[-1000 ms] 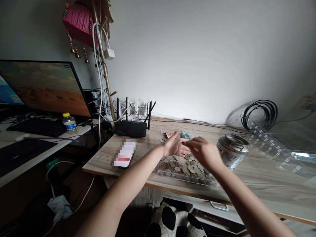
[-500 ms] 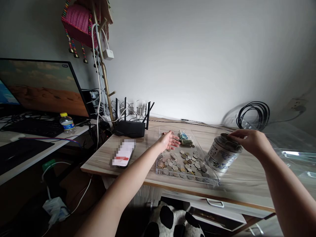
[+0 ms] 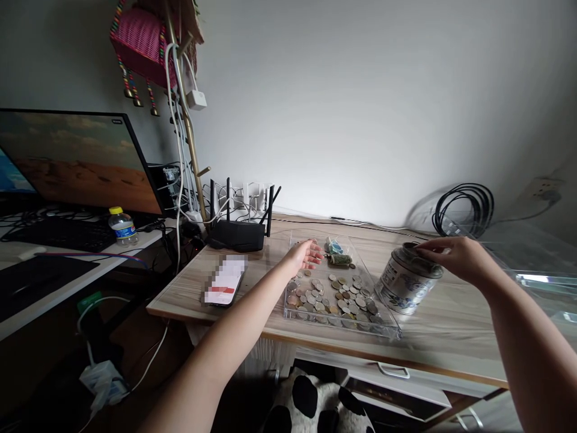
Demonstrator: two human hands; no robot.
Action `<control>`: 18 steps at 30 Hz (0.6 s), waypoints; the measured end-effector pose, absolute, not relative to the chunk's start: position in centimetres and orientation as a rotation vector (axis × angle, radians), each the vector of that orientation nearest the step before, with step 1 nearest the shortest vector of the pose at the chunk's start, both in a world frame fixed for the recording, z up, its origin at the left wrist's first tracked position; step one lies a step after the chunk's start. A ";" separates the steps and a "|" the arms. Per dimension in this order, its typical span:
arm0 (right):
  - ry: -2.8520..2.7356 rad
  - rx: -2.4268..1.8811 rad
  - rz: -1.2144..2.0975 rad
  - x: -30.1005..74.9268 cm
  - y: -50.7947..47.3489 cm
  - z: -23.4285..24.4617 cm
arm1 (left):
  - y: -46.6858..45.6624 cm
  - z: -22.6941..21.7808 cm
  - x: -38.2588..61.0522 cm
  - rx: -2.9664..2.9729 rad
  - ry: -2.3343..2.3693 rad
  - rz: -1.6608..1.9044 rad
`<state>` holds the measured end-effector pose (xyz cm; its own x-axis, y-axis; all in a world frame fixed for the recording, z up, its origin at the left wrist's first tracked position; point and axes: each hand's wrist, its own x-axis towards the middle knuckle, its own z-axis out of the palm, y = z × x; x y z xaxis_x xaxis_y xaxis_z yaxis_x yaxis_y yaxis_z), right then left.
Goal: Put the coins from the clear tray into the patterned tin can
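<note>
My left hand hovers over the back left of a clear plastic tray, fingers spread and palm turned sideways; no item shows in it. Many coins lie scattered in the tray's front part. Crumpled banknotes rest toward its back, just right of my left fingers. To the right of the tray stands a silver tin with a blue floral pattern. My right hand has its fingers closed at the tin's upper rim, partly covering the mouth. The inside of the tin is hidden.
A phone lies left of the tray, with a black router behind it. Coiled black cable leans against the wall. Clear plastic boxes sit at the far right. A drink bottle stands on the left desk.
My left hand has shifted slightly left and down over the tray. My right hand and the tin have stayed nearly in place.
</note>
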<state>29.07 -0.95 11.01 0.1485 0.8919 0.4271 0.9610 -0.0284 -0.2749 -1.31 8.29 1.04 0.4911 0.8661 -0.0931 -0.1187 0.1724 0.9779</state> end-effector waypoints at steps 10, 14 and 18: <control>-2.444 -1.416 0.021 18.2 -1.3 3.6 | 8.0 -0.3 -1.0 2.012 1.218 1.116; -2.555 -1.391 0.051 16.2 1.9 2.0 | 8.7 0.5 -1.8 1.902 1.370 1.273; -2.712 -1.279 0.074 13.5 4.3 1.4 | 9.1 0.8 -1.8 1.877 1.369 1.385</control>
